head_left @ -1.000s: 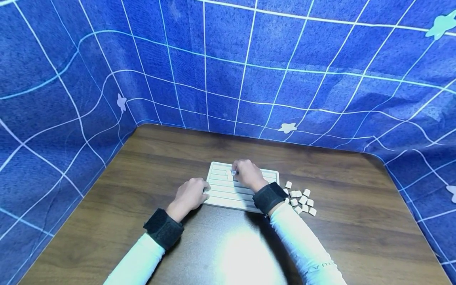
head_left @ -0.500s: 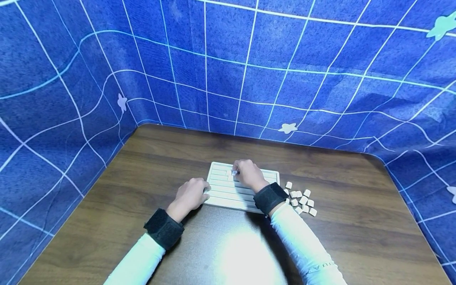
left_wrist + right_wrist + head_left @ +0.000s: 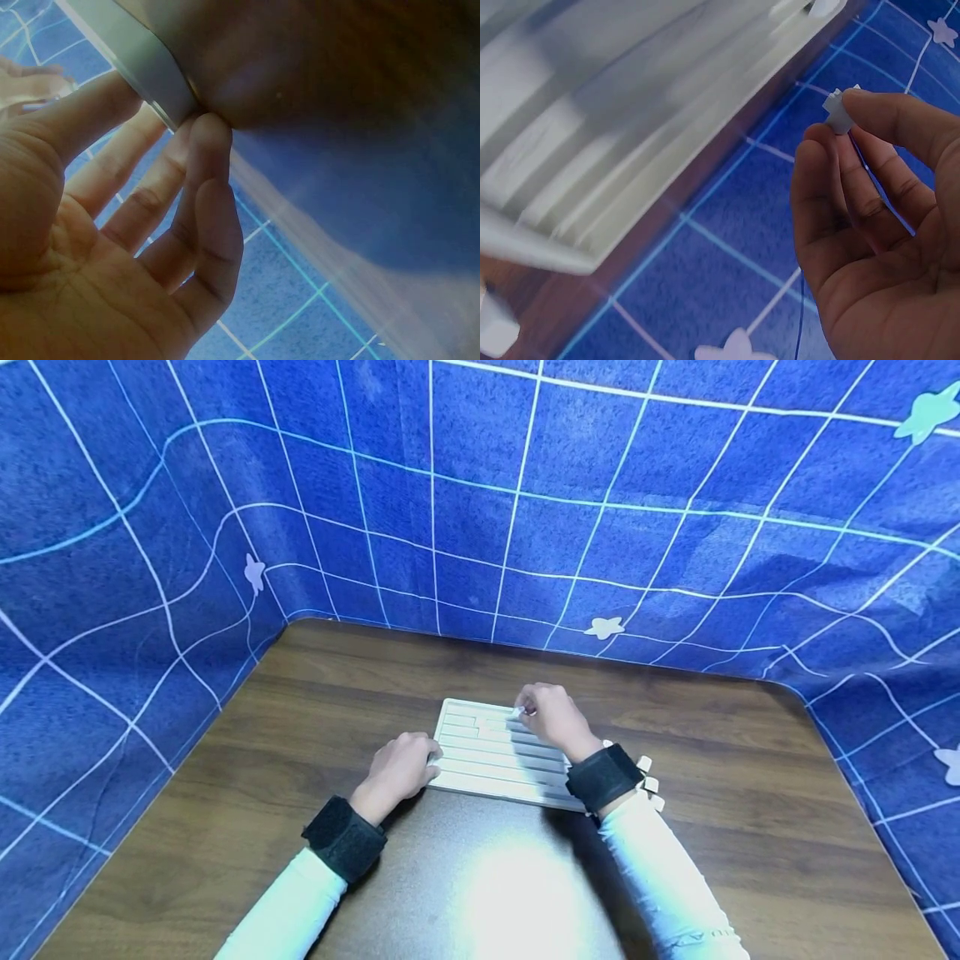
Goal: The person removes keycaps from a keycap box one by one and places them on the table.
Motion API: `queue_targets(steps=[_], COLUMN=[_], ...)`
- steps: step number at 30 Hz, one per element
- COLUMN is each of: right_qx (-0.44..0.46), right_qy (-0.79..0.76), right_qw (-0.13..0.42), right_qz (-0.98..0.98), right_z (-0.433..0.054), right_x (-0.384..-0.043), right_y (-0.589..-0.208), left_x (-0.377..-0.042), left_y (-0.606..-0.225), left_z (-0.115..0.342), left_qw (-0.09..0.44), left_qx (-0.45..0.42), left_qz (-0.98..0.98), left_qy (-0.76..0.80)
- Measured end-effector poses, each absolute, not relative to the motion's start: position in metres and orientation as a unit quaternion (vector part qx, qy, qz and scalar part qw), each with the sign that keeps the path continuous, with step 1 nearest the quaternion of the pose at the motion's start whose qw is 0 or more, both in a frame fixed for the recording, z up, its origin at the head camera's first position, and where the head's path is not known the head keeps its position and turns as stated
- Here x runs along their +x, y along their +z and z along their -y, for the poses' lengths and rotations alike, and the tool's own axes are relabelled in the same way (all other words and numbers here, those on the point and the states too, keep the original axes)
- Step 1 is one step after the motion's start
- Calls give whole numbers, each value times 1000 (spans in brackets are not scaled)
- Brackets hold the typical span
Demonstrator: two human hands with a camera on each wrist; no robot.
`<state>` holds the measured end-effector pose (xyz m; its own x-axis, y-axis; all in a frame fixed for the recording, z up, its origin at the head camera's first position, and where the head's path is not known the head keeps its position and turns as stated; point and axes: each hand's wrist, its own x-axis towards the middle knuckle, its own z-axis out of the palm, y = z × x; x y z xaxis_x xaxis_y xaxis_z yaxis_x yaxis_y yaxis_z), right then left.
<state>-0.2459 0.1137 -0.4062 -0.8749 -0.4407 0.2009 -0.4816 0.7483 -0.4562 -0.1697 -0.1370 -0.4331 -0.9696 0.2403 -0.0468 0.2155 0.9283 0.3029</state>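
A white tray (image 3: 487, 768) with long parallel ridges lies on the table. At its left edge, my left hand (image 3: 401, 768) grips the rim; the left wrist view shows thumb and fingertips on opposite sides of the tray's corner (image 3: 154, 75). Over the tray's far edge, my right hand (image 3: 558, 720) pinches a small white block between thumb and fingers. In the right wrist view this block (image 3: 838, 114) looks pale grey, with a notched top edge, held above the tray's level. Small white pieces (image 3: 486, 725) sit in the upper rows left of my right hand.
Several loose white blocks (image 3: 651, 785) lie on the table right of the tray, partly hidden by my right wristband (image 3: 604, 777). The wooden table (image 3: 360, 677) meets a blue cloth with white grid lines (image 3: 465, 510) at the back and sides.
My right hand has moved right and slightly up along the tray's far rows, still pinching the block. Its wrist now covers more loose blocks. The left hand stays on the rim.
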Motion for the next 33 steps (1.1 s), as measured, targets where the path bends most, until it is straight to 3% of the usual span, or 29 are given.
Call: queue_targets(steps=[21,33], right_qx=[231,196], right_qy=[238,220], right_qw=[99,87], right_qz=[938,952], right_z=[-196,-233], right_x=[-228,-222], right_y=[-408,-423], left_x=[-173,-172], left_y=[-433,-436], left_z=[138,139], left_qw=[52,48], left_qx=[114,119], left_qz=[-980,-979], left_qy=[154,158])
